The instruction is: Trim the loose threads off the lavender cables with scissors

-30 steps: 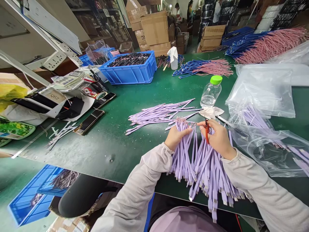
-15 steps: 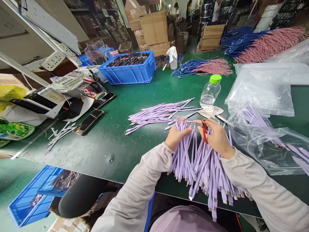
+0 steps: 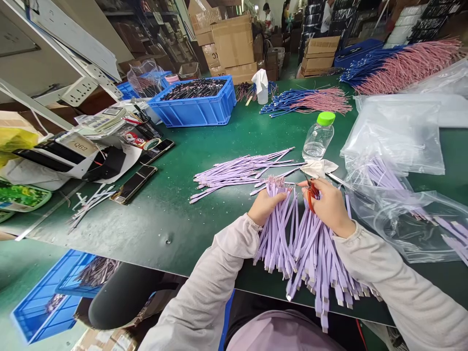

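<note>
My left hand (image 3: 266,205) is closed around the upper part of a bundle of purple cables (image 3: 278,239), whose reddish wire ends stick up above the thumb. Just to the right, my right hand (image 3: 331,207) grips red-handled cutters (image 3: 312,195), their tip close to the wire ends. Under my right hand a second heap of purple cables (image 3: 321,258) fans out, its connectors hanging past the table's front edge. Behind my hands lies a loose pile of purple cables (image 3: 234,173). A white cloth (image 3: 315,168) rests beyond the cutters.
A clear bottle with a green cap (image 3: 319,139) stands behind the cloth. Plastic bags (image 3: 398,136) lie at the right. Farther back are a blue bin (image 3: 197,109) and blue-and-pink cables (image 3: 307,101). Two phones (image 3: 134,184) lie at the left. People are in the background.
My left hand and its bundle have shifted very slightly left. The fingers of my right hand have moved a little by the cutters; both hands keep their hold.
</note>
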Motion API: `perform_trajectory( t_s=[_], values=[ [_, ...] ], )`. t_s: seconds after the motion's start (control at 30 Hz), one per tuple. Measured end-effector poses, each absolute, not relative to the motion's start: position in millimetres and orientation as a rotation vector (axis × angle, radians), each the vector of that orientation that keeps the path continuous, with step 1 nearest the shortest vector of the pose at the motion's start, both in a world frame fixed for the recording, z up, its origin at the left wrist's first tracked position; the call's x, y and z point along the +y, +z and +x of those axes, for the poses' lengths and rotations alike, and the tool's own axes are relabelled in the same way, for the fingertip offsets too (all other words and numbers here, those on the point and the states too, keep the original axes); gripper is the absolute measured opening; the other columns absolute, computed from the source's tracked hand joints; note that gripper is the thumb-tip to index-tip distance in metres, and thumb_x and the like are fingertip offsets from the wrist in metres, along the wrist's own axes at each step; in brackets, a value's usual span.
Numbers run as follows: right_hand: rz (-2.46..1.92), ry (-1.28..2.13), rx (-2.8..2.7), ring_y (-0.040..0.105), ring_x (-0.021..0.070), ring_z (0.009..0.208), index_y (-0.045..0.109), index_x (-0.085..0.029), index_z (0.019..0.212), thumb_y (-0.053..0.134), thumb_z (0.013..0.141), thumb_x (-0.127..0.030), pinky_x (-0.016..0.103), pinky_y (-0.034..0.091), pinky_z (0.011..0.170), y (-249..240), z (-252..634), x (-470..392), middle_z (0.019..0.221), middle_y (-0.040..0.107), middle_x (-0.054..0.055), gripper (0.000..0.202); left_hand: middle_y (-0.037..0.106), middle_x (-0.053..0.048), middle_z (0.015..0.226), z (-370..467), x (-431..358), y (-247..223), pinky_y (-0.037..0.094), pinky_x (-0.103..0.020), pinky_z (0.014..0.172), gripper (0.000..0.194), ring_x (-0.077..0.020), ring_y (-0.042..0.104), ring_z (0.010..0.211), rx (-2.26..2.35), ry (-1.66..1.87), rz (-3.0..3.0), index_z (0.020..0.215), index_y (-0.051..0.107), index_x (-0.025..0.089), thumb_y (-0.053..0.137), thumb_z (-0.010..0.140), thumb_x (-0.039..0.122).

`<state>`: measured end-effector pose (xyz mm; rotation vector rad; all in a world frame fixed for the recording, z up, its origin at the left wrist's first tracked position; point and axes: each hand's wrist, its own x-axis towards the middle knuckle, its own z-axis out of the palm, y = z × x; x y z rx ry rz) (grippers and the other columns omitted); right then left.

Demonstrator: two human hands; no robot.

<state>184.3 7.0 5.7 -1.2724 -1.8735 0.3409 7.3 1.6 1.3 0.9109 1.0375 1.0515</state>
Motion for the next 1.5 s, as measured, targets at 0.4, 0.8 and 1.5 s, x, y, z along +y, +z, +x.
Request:
perform_trajectory(
  t_s=[0.4, 0.8, 1.5],
  values=[
    [-1.187, 0.404, -1.919, 0.061, 0.0202, 0.080, 0.068, -0.020, 0.088, 0.055, 0.082, -0.019, 0.032, 0.046, 0.074, 6, 182, 5, 0.087, 0.062, 0.006, 0.015, 0.070, -0.008, 0.097, 9, 2, 2, 0.044, -0.036, 0.091, 0.035, -0.0217, 0.063, 0.090, 1.163, 1.103, 0.985, 0.093, 0.068, 0.012, 0.078, 0.062, 0.025],
    [-1.293, -0.117, -2.145, 0.055, 0.0242, 0.087, 0.063, -0.016, 0.090, 0.053, 0.082, -0.015, 0.035, 0.044, 0.079, 6, 194, 10, 0.090, 0.059, 0.009, 0.013, 0.070, -0.008, 0.096, 9, 1, -1, 0.044, -0.035, 0.090, 0.033, -0.0221, 0.063, 0.090, 1.213, 1.105, 0.963, 0.091, 0.069, 0.011, 0.077, 0.063, 0.027],
    [-1.473, -0.250, -2.060, 0.056, 0.0243, 0.079, 0.068, -0.019, 0.100, 0.054, 0.086, -0.024, 0.035, 0.039, 0.068, 3, 203, 12, 0.085, 0.061, 0.009, 0.020, 0.070, -0.008, 0.093, 10, 0, 0, 0.045, -0.035, 0.088, 0.036, -0.0208, 0.063, 0.086, 1.183, 1.145, 0.890, 0.088, 0.069, 0.012, 0.081, 0.059, 0.028]
  ],
)
